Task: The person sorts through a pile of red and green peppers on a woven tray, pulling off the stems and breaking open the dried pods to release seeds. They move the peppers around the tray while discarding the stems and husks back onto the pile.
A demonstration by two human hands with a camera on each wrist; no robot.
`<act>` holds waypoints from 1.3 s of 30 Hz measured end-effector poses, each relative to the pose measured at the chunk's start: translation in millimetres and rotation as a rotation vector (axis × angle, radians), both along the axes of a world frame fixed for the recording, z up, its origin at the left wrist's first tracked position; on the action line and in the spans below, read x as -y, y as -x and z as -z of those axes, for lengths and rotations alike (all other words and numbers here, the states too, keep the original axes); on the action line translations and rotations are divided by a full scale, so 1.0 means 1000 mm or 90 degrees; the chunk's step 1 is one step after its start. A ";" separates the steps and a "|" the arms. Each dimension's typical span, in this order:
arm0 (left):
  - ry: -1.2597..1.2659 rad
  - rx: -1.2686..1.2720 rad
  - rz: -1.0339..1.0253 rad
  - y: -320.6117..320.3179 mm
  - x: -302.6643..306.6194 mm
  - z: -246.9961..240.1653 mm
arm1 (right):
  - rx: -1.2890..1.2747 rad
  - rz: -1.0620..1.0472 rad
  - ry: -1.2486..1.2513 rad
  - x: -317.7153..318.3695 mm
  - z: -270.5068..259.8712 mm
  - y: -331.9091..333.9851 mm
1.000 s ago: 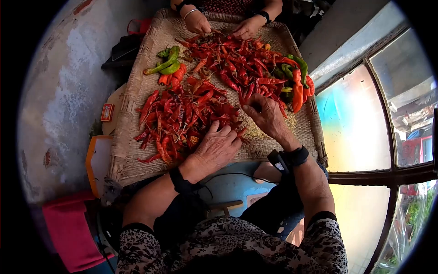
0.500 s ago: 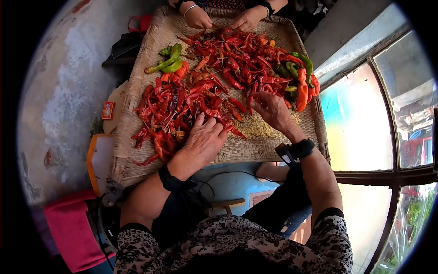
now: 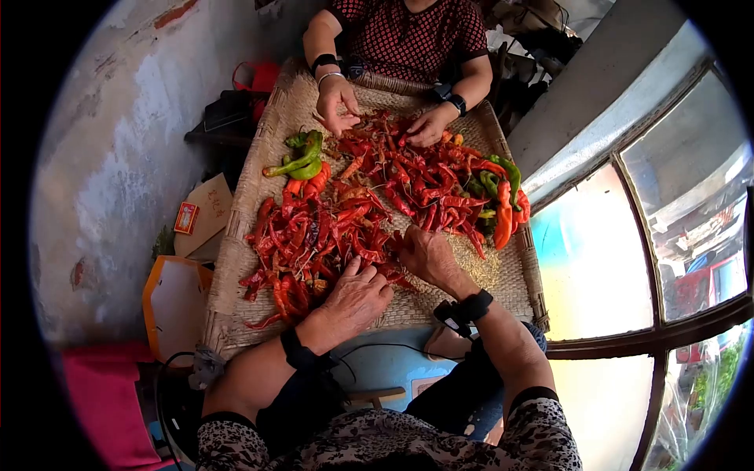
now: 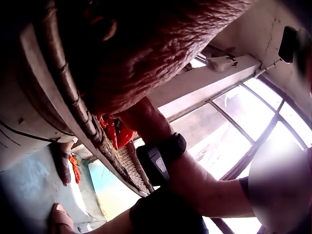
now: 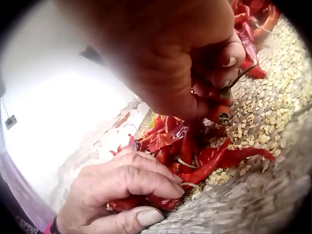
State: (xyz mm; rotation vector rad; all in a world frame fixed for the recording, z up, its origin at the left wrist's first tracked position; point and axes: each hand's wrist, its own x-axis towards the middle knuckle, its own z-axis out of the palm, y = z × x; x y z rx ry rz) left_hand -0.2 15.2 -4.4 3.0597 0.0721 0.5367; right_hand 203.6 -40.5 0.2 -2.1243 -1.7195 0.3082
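Pinching a chili (image 5: 218, 114) mid-frame, right hand (image 3: 428, 257) has joined left hand (image 3: 352, 302) at the heap (image 3: 302, 235).
Left fingers curl together around chilies (image 5: 168, 203).

Chilli peppers (image 3: 314, 228) in heaps on woven tray (image 3: 236, 298), seeds (image 3: 475, 271) beside them.

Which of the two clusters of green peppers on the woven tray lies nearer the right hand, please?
The window-side cluster, beside the long orange-red peppers, is nearer the right hand; the other cluster lies toward the wall.
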 end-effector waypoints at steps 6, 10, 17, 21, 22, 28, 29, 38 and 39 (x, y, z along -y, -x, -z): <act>0.054 0.043 -0.013 -0.001 0.005 0.005 | -0.423 0.044 0.004 0.013 -0.017 -0.005; 0.201 0.101 -0.078 -0.004 0.007 -0.008 | -0.595 0.066 0.036 0.032 -0.036 0.015; 0.228 0.194 -0.039 -0.005 0.010 -0.012 | -0.694 -0.097 0.042 0.037 -0.020 0.020; 0.210 0.166 -0.029 -0.006 0.010 -0.012 | -0.683 -0.077 0.114 0.037 -0.008 0.006; 0.209 0.168 -0.032 -0.006 0.010 -0.010 | -0.666 -0.086 0.150 0.037 -0.013 0.005; 0.207 0.153 -0.055 -0.005 0.009 -0.004 | -0.435 -0.034 0.019 0.041 -0.048 -0.022; 0.207 0.156 -0.047 -0.005 0.009 -0.002 | -0.501 0.034 -0.032 0.041 -0.058 -0.028; 0.212 0.172 -0.011 -0.004 0.012 -0.006 | -0.565 -0.157 0.150 0.037 -0.048 -0.014; 0.217 0.160 -0.016 -0.005 0.012 -0.007 | -0.564 -0.155 0.150 0.037 -0.047 -0.005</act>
